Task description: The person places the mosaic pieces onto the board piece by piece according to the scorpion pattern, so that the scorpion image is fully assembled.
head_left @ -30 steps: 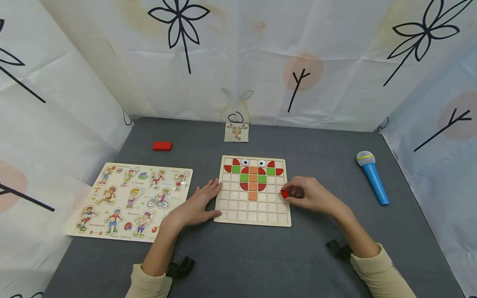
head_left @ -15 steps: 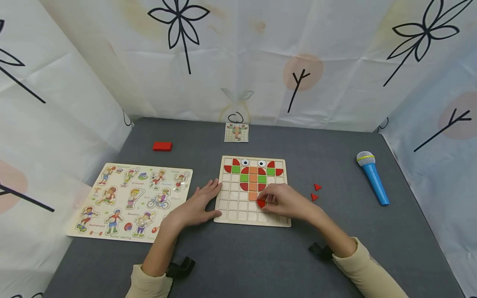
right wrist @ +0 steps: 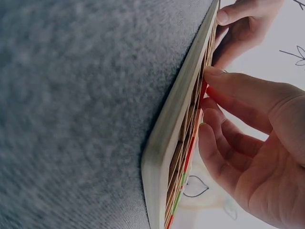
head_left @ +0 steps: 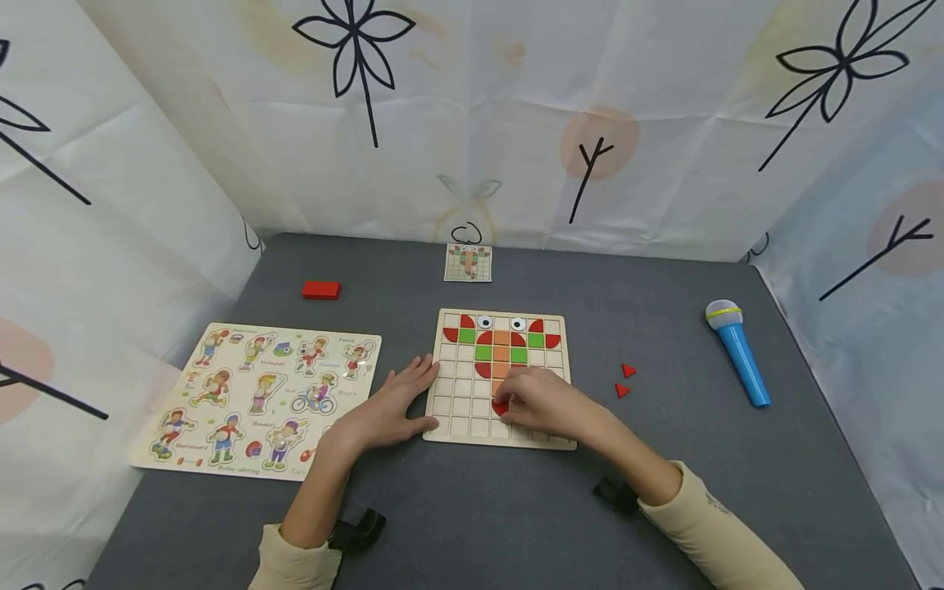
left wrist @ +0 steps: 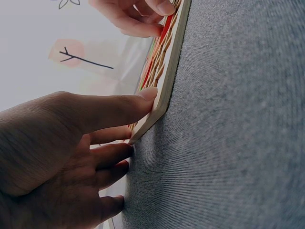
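Observation:
A square wooden grid board (head_left: 460, 419) lies on the grey table, with red, green and orange pieces and two eye pieces in its upper cells. My right hand (head_left: 546, 401) is over its lower middle, thumb and fingers pinching a red puzzle piece (head_left: 499, 407) just below the orange column. In the right wrist view the fingertips (right wrist: 212, 71) are right at the board's surface. My left hand (head_left: 387, 406) rests at the board's left edge with fingers extended. The left wrist view shows its thumb (left wrist: 148, 93) on the board's corner rim and the other fingers beside it.
Two small red triangles (head_left: 625, 380) lie right of the board. A picture puzzle board (head_left: 251, 401) sits at the left, partly behind the left forearm. Farther back are a red block (head_left: 321, 290) and a small pattern card (head_left: 468, 262). A blue toy microphone (head_left: 740, 352) lies at the right.
My right hand has moved left from the board's right edge to its lower middle with the red puzzle piece, uncovering two red triangles. The left hand has stayed put.

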Demonstrator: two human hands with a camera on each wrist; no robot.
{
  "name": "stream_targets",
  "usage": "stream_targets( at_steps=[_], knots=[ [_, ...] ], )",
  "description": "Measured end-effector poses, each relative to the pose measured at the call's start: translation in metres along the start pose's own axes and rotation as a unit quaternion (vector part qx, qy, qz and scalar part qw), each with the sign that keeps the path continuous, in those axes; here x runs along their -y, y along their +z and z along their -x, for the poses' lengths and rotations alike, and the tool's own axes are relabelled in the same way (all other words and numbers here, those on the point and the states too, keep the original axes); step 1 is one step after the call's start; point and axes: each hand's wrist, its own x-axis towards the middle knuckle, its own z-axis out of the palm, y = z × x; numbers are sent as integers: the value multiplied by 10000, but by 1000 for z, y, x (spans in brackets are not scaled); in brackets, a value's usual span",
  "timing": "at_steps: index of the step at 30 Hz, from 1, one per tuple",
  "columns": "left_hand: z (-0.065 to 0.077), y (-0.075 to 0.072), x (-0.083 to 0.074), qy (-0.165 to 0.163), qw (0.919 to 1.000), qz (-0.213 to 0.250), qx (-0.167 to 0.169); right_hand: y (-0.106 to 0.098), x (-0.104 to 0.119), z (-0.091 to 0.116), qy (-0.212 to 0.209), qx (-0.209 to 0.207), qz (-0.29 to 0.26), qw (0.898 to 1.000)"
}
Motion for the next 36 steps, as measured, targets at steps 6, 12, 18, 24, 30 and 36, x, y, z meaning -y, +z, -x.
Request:
stream_targets(
  at_steps=[6,12,18,24,30,36],
  knots=[
    [-1,1,-1,-59,10000,-13,20,1,-1,1,130,-104,42,9999],
    [0,2,0,-102,9999,28,-22,-6,-8,9,287,-138,-150,9994],
    [1,0,-3,-66,9999,-77,4,-21,-24,26,687,-352,-306,9965],
    [0,0,-3,-135,9998,-178,10,-37,-47,46,1063,-641,-519,9909],
    [0,-1,-4,-247,9995,-197,78,-52,-71,67,1323,-938,-506,9855],
    [1,-1,-6,-108,9999,-56,34,-65,-98,92,1657,-1069,-460,9793]
  ],
)
